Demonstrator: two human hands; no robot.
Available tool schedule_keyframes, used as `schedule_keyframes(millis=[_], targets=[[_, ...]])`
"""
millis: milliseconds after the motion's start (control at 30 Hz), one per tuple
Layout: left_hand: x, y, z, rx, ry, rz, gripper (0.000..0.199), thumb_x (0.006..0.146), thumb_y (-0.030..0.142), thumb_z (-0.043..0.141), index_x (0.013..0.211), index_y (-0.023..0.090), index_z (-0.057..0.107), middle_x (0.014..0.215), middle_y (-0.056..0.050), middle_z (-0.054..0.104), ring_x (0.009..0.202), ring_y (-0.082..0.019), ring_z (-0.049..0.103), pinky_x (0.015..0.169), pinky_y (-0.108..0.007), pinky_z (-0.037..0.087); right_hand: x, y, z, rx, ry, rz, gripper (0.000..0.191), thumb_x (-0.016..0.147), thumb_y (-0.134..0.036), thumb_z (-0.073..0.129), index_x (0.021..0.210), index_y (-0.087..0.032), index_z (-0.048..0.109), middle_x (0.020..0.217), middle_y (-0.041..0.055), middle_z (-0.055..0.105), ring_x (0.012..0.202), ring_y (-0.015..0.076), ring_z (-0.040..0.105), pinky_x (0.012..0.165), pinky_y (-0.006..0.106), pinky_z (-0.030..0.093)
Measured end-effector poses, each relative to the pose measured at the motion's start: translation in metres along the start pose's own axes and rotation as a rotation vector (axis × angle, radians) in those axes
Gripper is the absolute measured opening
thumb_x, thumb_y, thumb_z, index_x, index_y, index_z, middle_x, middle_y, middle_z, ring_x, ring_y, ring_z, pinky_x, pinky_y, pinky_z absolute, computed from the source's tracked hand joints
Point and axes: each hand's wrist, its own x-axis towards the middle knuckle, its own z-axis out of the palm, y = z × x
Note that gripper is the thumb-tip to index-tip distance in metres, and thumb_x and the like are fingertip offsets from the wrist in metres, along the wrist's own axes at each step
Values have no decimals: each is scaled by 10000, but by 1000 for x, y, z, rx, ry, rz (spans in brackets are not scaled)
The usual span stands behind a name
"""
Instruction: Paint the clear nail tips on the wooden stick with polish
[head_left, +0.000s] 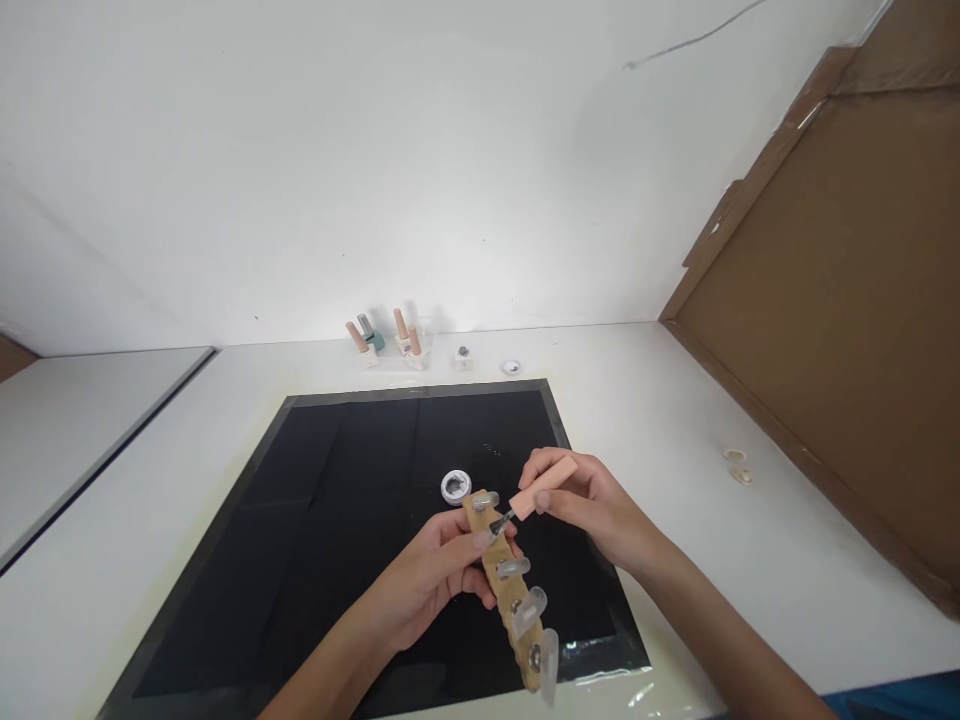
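Note:
My left hand (pixel 424 580) grips a tan wooden nail-tip stand (pixel 504 592) by its upper part, thumb on top. Several clear false nails (pixel 530 610) are mounted along the strip on small round metal pieces. Between the fingers of my right hand (pixel 600 505) is a nail polish brush (pixel 546 487), held by its peach handle. Its dark bristles angle down to a nail beside my left thumb; whether they touch is hard to tell. Just beyond the stand's far end sits a small open white pot (pixel 456 487) with grey contents.
A black mat (pixel 360 520) with taped edges lies on the white table (pixel 652 400). Several nail polish bottles (pixel 415 345), a small jar (pixel 463 357) and a white lid (pixel 511 367) stand by the wall. Two small round pieces (pixel 741 476) lie right, near a brown cardboard panel (pixel 847 330).

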Motion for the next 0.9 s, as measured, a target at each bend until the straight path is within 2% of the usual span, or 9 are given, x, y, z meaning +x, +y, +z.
schedule_keyframes(millis=[400,900], targets=[[1,2,5,-40,36,-19,249,748,298,690,868,80,689,752,-76,664,587,-104,602,499,-175,514,0,-9,2,-35,21,2,83,747,-139,584,736,-198,641,729,-21,544,660,112,524,617,242,410],[2,0,4,-103,76,-45,323,686,365,732,841,84,697,727,-73,684,564,-94,593,475,-162,498,-1,-9,-2,-91,24,-6,123,753,-111,548,757,-205,626,740,-18,577,693,122,549,634,253,398]])
